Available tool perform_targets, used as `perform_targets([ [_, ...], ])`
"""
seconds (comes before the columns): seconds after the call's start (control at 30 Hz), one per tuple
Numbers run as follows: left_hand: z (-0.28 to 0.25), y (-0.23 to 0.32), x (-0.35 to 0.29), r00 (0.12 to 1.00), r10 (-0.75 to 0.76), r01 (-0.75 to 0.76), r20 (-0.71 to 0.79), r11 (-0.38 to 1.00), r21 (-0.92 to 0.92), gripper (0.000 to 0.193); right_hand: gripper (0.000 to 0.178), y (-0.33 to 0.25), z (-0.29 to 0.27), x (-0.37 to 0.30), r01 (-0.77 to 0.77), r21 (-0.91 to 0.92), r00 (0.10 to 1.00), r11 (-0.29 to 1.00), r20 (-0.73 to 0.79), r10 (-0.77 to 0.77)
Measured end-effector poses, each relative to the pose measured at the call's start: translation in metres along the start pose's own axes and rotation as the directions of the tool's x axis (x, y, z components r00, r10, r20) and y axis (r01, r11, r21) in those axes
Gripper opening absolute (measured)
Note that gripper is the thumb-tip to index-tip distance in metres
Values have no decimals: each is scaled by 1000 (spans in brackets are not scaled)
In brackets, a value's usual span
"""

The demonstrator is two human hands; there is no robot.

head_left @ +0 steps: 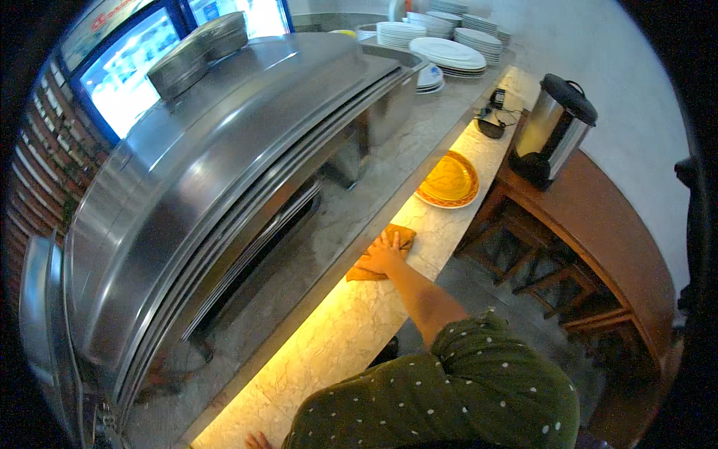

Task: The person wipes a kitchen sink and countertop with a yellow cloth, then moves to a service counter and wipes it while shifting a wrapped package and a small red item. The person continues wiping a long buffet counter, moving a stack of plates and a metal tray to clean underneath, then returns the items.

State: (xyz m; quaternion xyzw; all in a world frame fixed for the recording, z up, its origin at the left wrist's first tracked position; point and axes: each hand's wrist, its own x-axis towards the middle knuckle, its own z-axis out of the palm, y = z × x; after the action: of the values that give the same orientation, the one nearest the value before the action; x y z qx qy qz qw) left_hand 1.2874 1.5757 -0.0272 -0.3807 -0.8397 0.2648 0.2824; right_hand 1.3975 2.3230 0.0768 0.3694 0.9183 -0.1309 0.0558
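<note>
My right hand lies flat on a folded orange-brown cloth, fingers spread, pressing it onto the lower marble shelf. The arm reaches in from the lower right, in a dark green sleeve with white dots. At the bottom edge, the fingers of my left hand rest apart on the same shelf; the rest of that hand is out of view. Beyond the cloth sits a yellow plate with a patterned orange rim, apart from my right hand.
A large steel chafing dish fills the raised counter on my left. Stacked white plates stand at its far end. Small black devices with a cable lie past the yellow plate. A steel urn tops the wooden table, right.
</note>
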Motion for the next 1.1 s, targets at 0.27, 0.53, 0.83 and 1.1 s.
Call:
perform_targets([
  [0.27, -39, 10, 100, 873, 6, 139, 488, 956, -259, 48, 85, 90, 10, -66, -45, 18, 986, 999, -163, 47],
  [0.53, -167, 103, 280, 851, 78, 436, 519, 445, -782, 49, 95, 80, 22, -79, -14, 66, 1000, 998, 0, 14],
  [0.83, -345, 461, 493, 944, 24, 312, 328, 248, -917, 75, 71, 223, -50, -15, -228, 842, 734, 489, 479, -482],
  [1.1, -365, 497, 542, 967, 73, 177, 245, 501, -847, 85, 56, 417, -85, -33, -554, 805, 759, 213, 594, -267],
])
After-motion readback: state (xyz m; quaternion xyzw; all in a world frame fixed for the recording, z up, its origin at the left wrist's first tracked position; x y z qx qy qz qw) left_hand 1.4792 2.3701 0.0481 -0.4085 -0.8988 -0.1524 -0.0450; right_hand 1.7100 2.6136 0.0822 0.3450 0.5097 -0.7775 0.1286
